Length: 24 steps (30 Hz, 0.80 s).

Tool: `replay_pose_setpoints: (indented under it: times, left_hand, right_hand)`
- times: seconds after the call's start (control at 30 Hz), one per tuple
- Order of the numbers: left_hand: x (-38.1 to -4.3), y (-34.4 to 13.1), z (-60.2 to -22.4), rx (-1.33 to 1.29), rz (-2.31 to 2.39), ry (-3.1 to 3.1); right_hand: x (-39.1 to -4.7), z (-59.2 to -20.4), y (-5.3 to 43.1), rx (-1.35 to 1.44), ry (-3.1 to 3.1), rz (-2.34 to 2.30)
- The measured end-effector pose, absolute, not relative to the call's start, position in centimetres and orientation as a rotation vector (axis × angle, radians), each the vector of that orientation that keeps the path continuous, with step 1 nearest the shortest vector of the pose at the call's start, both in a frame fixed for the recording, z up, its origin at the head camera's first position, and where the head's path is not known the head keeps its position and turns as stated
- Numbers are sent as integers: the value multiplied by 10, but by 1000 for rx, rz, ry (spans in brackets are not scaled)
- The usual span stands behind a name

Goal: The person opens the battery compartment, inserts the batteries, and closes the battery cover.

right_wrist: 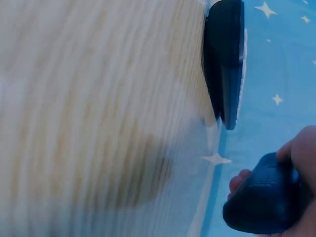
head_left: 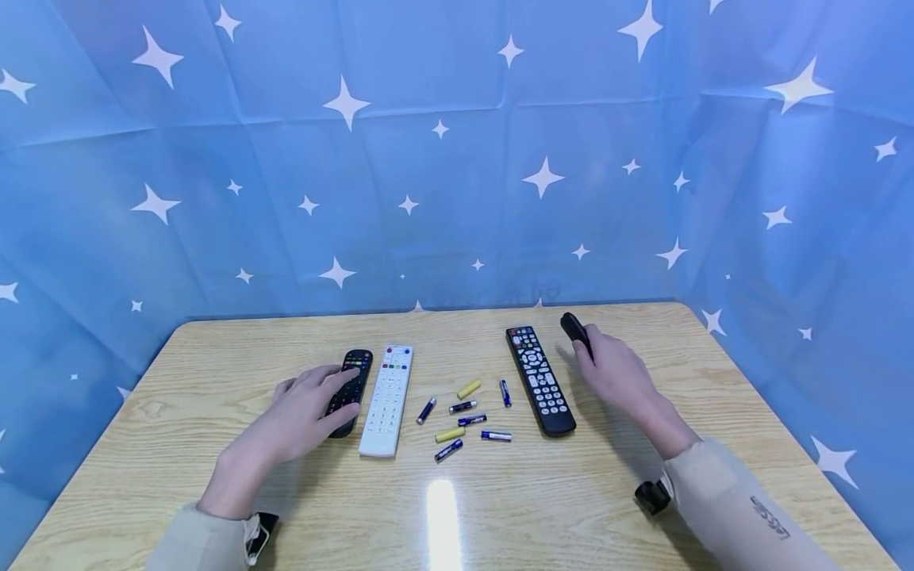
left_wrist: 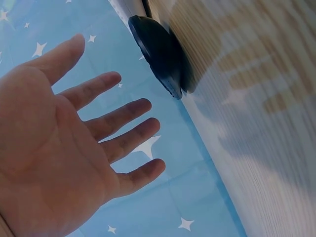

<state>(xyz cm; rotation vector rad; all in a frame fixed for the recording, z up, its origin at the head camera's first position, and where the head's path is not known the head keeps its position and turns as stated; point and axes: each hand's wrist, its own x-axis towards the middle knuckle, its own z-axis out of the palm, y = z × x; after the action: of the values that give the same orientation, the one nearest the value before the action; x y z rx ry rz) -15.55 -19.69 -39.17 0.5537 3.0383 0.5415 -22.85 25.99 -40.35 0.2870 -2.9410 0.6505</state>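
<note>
On the wood-grain table (head_left: pixel 571 507) lie two black remotes (head_left: pixel 351 391), a white remote (head_left: pixel 386 400) and eight scattered batteries (head_left: pixel 496 435).

Batteries (head_left: pixel 472 419) between remotes (head_left: pixel 546 381) on table (head_left: pixel 557 507)

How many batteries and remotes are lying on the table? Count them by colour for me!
Yellow batteries: 2
Blue or dark batteries: 6
White remote: 1
Black remotes: 2
Total: 11, not counting the black thing held in the right hand.

lettering (head_left: pixel 770 517) on right sleeve (head_left: pixel 735 496), not clearly legible
</note>
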Motion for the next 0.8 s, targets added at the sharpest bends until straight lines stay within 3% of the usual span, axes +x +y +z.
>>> replay_pose_setpoints:
  times: [0.8]
  left_hand:
    - [-151, -193, -389, 582, 575, 3006]
  right_hand:
    - [-217, -387, 247, 354, -2793, 765]
